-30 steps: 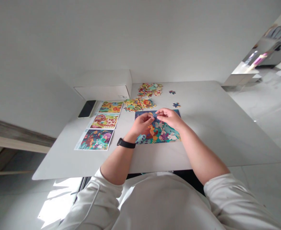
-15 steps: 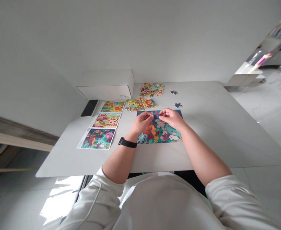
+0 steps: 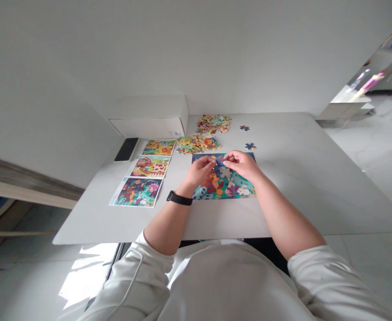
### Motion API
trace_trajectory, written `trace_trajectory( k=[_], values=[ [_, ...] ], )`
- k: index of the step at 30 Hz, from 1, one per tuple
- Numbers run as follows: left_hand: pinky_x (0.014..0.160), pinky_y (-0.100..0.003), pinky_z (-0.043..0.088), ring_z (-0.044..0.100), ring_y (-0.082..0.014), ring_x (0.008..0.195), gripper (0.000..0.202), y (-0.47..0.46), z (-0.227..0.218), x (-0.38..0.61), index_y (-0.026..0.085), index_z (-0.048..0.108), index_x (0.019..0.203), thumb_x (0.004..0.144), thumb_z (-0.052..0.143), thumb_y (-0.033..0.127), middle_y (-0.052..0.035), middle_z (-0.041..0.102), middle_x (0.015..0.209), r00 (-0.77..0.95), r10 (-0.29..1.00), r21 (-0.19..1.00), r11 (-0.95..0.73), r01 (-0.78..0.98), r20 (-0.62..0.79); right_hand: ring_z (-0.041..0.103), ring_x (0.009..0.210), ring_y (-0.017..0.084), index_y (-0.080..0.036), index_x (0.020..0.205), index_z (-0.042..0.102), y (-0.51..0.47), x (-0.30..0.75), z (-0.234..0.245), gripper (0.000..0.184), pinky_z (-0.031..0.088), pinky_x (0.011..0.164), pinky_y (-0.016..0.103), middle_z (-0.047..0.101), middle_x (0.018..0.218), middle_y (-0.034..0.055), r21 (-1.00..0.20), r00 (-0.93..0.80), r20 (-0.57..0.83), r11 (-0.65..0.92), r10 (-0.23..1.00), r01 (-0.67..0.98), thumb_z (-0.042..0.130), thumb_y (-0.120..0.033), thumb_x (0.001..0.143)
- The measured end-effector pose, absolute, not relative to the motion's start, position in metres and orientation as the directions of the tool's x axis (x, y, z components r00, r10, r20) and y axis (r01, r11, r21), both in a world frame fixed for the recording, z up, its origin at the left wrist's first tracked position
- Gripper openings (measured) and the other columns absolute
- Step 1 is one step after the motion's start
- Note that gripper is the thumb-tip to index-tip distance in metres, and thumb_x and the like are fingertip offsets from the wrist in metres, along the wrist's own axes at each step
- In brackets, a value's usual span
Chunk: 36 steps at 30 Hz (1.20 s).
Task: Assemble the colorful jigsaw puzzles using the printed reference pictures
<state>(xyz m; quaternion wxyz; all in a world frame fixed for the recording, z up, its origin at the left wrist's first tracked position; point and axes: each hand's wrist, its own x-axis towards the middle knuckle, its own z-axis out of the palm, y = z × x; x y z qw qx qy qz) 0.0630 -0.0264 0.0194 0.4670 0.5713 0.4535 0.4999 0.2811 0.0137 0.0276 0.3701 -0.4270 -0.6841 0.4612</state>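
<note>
On the table (image 3: 296,191) in front of you, just past your black wristband (image 3: 181,199), the jigsaw (image 3: 233,191) lies flat. It should be light, firm within each piece but weak at the joints, so slide it under spread palms rather than lifting a corner. Over its far half, your left hand (image 3: 199,171) and right hand (image 3: 245,166) face each other slightly apart, each with thumb and forefinger nearly meeting; you cannot tell here whether either pinch has a piece in it. Beyond, the nearer loose piece (image 3: 250,146) looks like stiff card: probably light, easily frayed at the tabs, best taken by opposite sides of its body. The nearer pile (image 3: 199,144) and, behind it, the farther pile (image 3: 213,123) overlap loosely; top pieces will likely slip, so pick up exposed edges.
</note>
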Motion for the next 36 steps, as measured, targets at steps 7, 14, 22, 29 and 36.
trace_trajectory(
  k=[7,14,22,29,36],
  values=[
    [0.071,-0.027,0.052,0.068,-0.0166,0.076,0.03,-0.02,0.009,0.059,0.019,0.072,0.096,0.094,0.077,0.049,-0.0043,0.075,0.085,0.001,0.986,0.977,-0.166,0.132,0.167,0.07,0.079,0.02,-0.024,0.099,0.076,0.02,0.291,0.026,0.031,0.055,0.074,0.032,0.079,0.089,0.0039,-0.924,-0.31,0.105,0.207,0.945,0.321,0.081,-0.049,0.082],
    [0.084,-0.033,0.053,0.07,-0.0218,0.087,0.014,-0.027,0.016,0.048,0.023,0.078,0.107,0.095,0.071,0.023,-0.0061,0.079,0.095,0.006,0.936,0.764,-0.291,0.576,0.352,0.07,0.075,0.02,-0.023,0.095,0.076,0.023,0.299,0.028,0.023,0.053,0.074,0.032,0.079,0.086,0.0031,-0.895,-0.275,0.07,0.182,0.959,0.407,0.082,-0.041,0.082],
    [0.101,-0.041,0.055,0.071,-0.0271,0.1,0.021,-0.024,0.011,0.047,0.022,0.081,0.108,0.087,0.079,0.018,-0.0095,0.08,0.108,0.181,0.924,0.649,-0.366,0.667,0.336,0.073,0.08,0.019,-0.025,0.097,0.08,0.027,0.297,0.013,0.013,0.051,0.074,0.029,0.082,0.088,0.0006,-0.75,-0.285,-0.002,0.187,0.958,0.635,0.083,-0.032,0.087],
    [0.109,-0.048,0.053,0.073,-0.0328,0.115,0.025,-0.024,0.01,0.047,0.022,0.082,0.112,0.087,0.082,0.021,-0.0121,0.081,0.117,0.316,0.897,0.579,-0.442,0.685,0.31,0.076,0.083,0.02,-0.026,0.098,0.081,0.025,0.292,0.006,0.012,0.052,0.076,0.03,0.083,0.089,0.001,-0.675,-0.291,-0.006,0.211,0.957,0.707,0.086,-0.027,0.087],
    [0.112,-0.05,0.051,0.071,-0.0321,0.116,0.027,-0.023,0.003,0.049,0.026,0.085,0.114,0.087,0.081,0.023,-0.0108,0.079,0.124,0.375,0.88,0.536,-0.475,0.698,0.292,0.078,0.086,0.022,-0.028,0.094,0.082,0.019,0.29,0.015,0.009,0.053,0.076,0.032,0.084,0.09,0.0002,-0.591,-0.288,-0.022,0.22,0.957,0.776,0.085,-0.025,0.087]
  ],
)
